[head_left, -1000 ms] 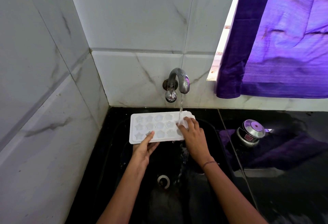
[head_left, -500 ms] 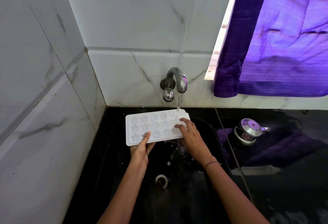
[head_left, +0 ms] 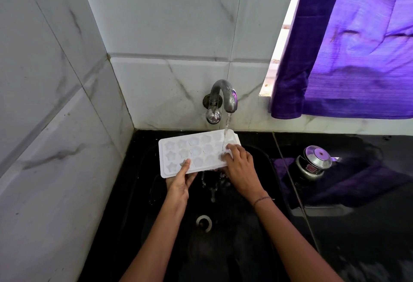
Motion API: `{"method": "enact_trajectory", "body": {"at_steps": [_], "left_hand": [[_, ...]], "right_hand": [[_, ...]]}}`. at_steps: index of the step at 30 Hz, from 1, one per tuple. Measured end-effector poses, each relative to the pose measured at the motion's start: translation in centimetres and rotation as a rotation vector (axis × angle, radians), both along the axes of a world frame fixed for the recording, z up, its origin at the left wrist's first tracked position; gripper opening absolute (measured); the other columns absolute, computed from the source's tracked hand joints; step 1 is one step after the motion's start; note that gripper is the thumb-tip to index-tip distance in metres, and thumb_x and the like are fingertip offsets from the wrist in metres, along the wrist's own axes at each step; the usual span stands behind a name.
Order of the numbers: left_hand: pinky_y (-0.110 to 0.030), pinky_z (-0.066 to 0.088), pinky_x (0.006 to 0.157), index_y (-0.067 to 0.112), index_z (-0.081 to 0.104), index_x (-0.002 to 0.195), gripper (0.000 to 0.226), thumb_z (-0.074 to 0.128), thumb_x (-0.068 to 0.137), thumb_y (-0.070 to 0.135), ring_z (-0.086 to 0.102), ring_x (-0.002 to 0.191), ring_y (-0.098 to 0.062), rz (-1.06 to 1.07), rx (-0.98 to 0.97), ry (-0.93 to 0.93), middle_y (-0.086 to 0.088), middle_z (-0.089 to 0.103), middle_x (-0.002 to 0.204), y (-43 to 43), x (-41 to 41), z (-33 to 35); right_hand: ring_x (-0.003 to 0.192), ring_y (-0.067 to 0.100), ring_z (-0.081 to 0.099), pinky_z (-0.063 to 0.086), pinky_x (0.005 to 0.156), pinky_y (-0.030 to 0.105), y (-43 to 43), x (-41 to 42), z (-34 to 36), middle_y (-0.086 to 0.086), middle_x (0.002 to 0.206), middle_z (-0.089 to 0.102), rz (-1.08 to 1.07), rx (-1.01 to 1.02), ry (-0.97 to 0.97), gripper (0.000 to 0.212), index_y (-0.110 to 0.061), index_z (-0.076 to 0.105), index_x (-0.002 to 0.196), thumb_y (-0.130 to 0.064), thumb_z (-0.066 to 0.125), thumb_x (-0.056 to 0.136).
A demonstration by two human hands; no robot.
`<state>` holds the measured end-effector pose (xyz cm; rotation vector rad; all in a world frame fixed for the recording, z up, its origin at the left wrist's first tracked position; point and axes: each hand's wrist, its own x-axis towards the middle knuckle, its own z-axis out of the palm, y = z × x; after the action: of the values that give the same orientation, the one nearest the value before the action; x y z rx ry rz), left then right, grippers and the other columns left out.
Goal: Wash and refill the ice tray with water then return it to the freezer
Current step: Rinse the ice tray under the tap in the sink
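White marble-veined tiles (head_left: 156,24) cover the two walls meeting in a corner. A purple curtain (head_left: 357,58) hangs over a bright window (head_left: 288,24) at the right, above a glossy black worktop (head_left: 357,248).

**Ice tray under the running tap**

Over the black sink (head_left: 248,241) a person holds a white ice tray (head_left: 196,147) with star-shaped cells, tilted so that its nine o'clock end sits lower. The left hand (head_left: 181,180) grips the near edge at about seven o'clock, thumb on top and fingers underneath. The right hand (head_left: 240,170) curls its fingers over the cells at the three o'clock end; its thumb is hidden. A thin stream of water (head_left: 226,129) falls from the metal tap (head_left: 223,96) at twelve o'clock onto the tray just beside those fingers, and drops spill off the near edge. The drain (head_left: 203,221) lies at six o'clock. At three o'clock, well apart, a shiny metal pot (head_left: 312,163) stands on the dark counter (head_left: 368,248) under a purple curtain (head_left: 357,58).
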<state>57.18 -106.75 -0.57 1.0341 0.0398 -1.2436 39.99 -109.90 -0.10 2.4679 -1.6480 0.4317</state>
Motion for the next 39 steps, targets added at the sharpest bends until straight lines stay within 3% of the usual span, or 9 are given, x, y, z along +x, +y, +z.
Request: {"method": "enact_trajectory", "body": {"at_steps": [6, 10, 15, 21, 25, 28, 31, 35, 39], "left_hand": [[-0.028, 0.059, 0.057, 0.003, 0.057, 0.122, 0.048, 0.072, 0.076, 0.0, 0.066, 0.093, -0.022, -0.002, 0.049, -0.014, -0.012, 0.066, 0.111, 0.0, 0.5, -0.7], [-0.027, 0.059, 0.058, 0.005, 0.057, 0.119, 0.044, 0.071, 0.077, 0.0, 0.066, 0.088, -0.018, -0.039, 0.039, -0.047, -0.006, 0.068, 0.101, 0.6, -0.2, -1.0], [-0.027, 0.06, 0.066, 0.013, 0.061, 0.108, 0.035, 0.073, 0.076, 0.002, 0.067, 0.089, -0.018, -0.033, 0.005, -0.194, -0.004, 0.068, 0.1, 1.1, -0.1, -0.8], [-0.033, 0.056, 0.079, 0.012, 0.069, 0.094, 0.027, 0.081, 0.07, 0.011, 0.067, 0.085, -0.016, -0.091, 0.173, -0.636, -0.008, 0.071, 0.1, 1.7, 0.2, -1.8], [-0.023, 0.047, 0.072, 0.001, 0.069, 0.1, 0.034, 0.079, 0.074, 0.02, 0.067, 0.091, -0.024, -0.158, 0.205, -0.975, -0.013, 0.071, 0.099, 2.6, -0.4, -1.6], [-0.024, 0.048, 0.07, 0.0, 0.07, 0.098, 0.035, 0.078, 0.074, 0.024, 0.068, 0.089, -0.029, -0.187, 0.217, -1.07, -0.016, 0.071, 0.096, 3.3, -0.7, -1.7], [-0.028, 0.052, 0.072, 0.002, 0.071, 0.094, 0.033, 0.08, 0.072, 0.024, 0.068, 0.088, -0.028, -0.217, 0.274, -0.974, -0.014, 0.072, 0.094, 3.7, -0.6, -2.3], [-0.036, 0.059, 0.07, 0.013, 0.069, 0.085, 0.018, 0.08, 0.071, 0.012, 0.069, 0.079, -0.02, -0.197, 0.234, -0.604, -0.008, 0.072, 0.09, 4.6, -0.4, -2.9], [-0.027, 0.059, 0.06, 0.009, 0.065, 0.096, 0.024, 0.074, 0.076, 0.002, 0.066, 0.081, -0.016, -0.196, 0.165, -0.339, -0.007, 0.068, 0.095, 5.4, -0.7, -2.4]], "right_hand": [[0.125, 0.034, 0.04, 0.043, 0.095, 0.049, -0.1, -1.1, -0.5, 0.012, 0.136, 0.045, 0.078, 0.115, 0.038, 0.038, -0.029, 0.057, 0.118, -0.022, 0.068, 0.082], [0.122, 0.032, 0.043, 0.045, 0.095, 0.05, 0.5, -1.0, -0.6, 0.011, 0.135, 0.043, 0.055, 0.142, 0.046, 0.031, -0.017, 0.056, 0.118, -0.021, 0.058, 0.087], [0.133, 0.029, 0.025, 0.032, 0.106, 0.044, 1.3, -0.8, -2.0, 0.008, 0.148, 0.023, 0.102, 0.283, 0.065, 0.046, -0.024, 0.036, 0.137, -0.023, 0.05, 0.093], [0.134, 0.023, 0.029, 0.037, 0.105, 0.036, 2.1, 0.4, -3.0, 0.004, 0.146, 0.03, 0.073, 0.329, 0.003, 0.04, -0.016, 0.039, 0.134, -0.025, 0.047, 0.096], [0.133, 0.025, 0.029, 0.04, 0.102, 0.036, 2.1, 1.1, -2.8, 0.008, 0.145, 0.028, 0.01, 0.359, -0.02, 0.05, -0.01, 0.032, 0.14, -0.023, 0.049, 0.094], [0.134, 0.027, 0.026, 0.039, 0.102, 0.038, 2.1, 1.4, -3.0, 0.009, 0.145, 0.026, 0.003, 0.382, 0.004, 0.059, -0.013, 0.026, 0.144, -0.018, 0.053, 0.091], [0.135, 0.029, 0.024, 0.038, 0.103, 0.04, 2.0, 1.7, -3.2, 0.01, 0.148, 0.024, -0.012, 0.41, 0.0, 0.056, -0.02, 0.028, 0.145, -0.008, 0.047, 0.093], [0.136, 0.029, 0.022, 0.036, 0.104, 0.042, 2.0, 1.5, -2.9, 0.01, 0.149, 0.024, -0.018, 0.398, 0.011, 0.056, -0.029, 0.036, 0.141, -0.002, 0.041, 0.092], [0.137, 0.026, 0.022, 0.031, 0.106, 0.043, 1.7, 1.0, -2.4, 0.005, 0.148, 0.029, -0.06, 0.352, 0.002, 0.033, -0.029, 0.049, 0.13, -0.03, 0.037, 0.099]]}}
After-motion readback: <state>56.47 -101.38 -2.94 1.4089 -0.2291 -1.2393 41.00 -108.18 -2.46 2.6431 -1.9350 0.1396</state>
